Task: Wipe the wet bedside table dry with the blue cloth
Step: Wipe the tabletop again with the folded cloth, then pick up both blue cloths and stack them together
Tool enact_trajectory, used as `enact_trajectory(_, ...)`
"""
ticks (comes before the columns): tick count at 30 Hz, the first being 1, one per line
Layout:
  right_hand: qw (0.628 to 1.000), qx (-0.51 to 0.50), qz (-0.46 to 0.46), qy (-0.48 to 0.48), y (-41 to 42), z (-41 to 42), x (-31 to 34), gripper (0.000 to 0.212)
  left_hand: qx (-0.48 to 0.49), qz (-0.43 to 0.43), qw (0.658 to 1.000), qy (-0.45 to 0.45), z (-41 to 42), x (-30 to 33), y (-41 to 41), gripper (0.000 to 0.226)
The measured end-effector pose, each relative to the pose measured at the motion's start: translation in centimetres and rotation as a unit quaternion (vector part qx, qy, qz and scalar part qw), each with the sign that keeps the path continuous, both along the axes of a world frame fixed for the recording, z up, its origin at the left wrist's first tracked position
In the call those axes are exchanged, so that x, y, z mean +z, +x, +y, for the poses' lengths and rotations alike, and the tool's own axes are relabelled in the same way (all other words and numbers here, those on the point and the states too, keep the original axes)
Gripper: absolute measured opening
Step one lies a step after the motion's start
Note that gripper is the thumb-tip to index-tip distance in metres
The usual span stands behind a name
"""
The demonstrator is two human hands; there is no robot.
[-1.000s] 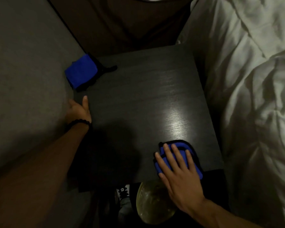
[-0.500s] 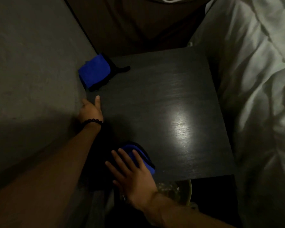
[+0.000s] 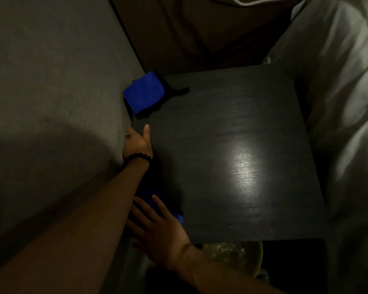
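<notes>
Where: blue cloth [image 3: 170,209] on the near-left corner of the bedside table [image 3: 232,128].
Pressing: right hand [image 3: 157,232], fingers straight and spread, flat on it.
Bracing: left hand [image 3: 137,143] grips the left edge.
Handling: likely soft, light, bunches easily; push from its middle.

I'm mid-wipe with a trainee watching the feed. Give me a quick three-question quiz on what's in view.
1. True or false: the right hand presses the cloth with flat, spread fingers.
2. Where is the left hand? A) at the table's left edge B) at its far edge C) at its right edge
3. Fill in: a second cloth, folded, lies at the table's far-____ corner.
Key: 1 true; 2 A; 3 left.
</notes>
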State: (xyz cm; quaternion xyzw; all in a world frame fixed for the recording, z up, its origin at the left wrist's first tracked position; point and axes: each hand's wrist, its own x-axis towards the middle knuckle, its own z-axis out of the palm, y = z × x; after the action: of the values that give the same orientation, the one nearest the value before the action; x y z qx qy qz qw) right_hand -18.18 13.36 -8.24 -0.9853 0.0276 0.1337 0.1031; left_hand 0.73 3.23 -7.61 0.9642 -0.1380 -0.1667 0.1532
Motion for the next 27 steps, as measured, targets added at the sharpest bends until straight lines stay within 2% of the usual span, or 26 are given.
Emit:
enact_trajectory(4,0.999,0.018,-0.039,-0.003,-0.4,-2.6,0.1,0.059,-0.002,-0.022,1.000,-0.001,-0.1,-0.1,-0.1,0.058)
enact_trajectory(7,0.991,-0.095,-0.086,0.033,-1.2,-6.4,0.8,0.063,0.014,-0.053,0.998,-0.005,-0.5,-0.2,-0.3,0.056)
enact_trajectory(11,0.962,-0.251,-0.092,0.052,-2.1,-11.4,2.5,0.072,0.018,-0.122,0.990,-0.072,-2.0,-0.1,0.1,0.053)
enact_trajectory(14,0.924,-0.363,-0.114,0.040,-2.4,-13.7,3.6,0.084,0.084,-0.092,0.982,-0.142,-4.0,0.3,1.4,0.056)
enact_trajectory(16,0.901,-0.419,-0.105,0.033,-2.3,-14.5,4.1,0.089,0.100,-0.058,0.982,-0.150,-5.1,0.5,2.7,0.058)
enact_trajectory(20,0.912,-0.399,-0.091,0.032,-1.8,-14.3,4.7,0.046,0.118,0.031,0.978,-0.166,-6.6,1.0,5.0,0.056)
enact_trajectory(23,0.912,-0.381,-0.108,0.106,-1.2,-14.0,5.1,0.031,0.139,0.029,0.972,-0.187,-7.3,1.5,6.0,0.049)
enact_trajectory(24,0.897,-0.396,-0.120,0.157,-1.0,-14.2,5.3,0.032,0.142,0.013,0.971,-0.193,-7.6,1.6,6.1,0.045)
enact_trajectory(27,0.814,-0.486,-0.136,0.289,0.3,-16.1,5.7,0.034,0.124,-0.037,0.967,-0.218,-8.0,2.1,6.3,0.028)
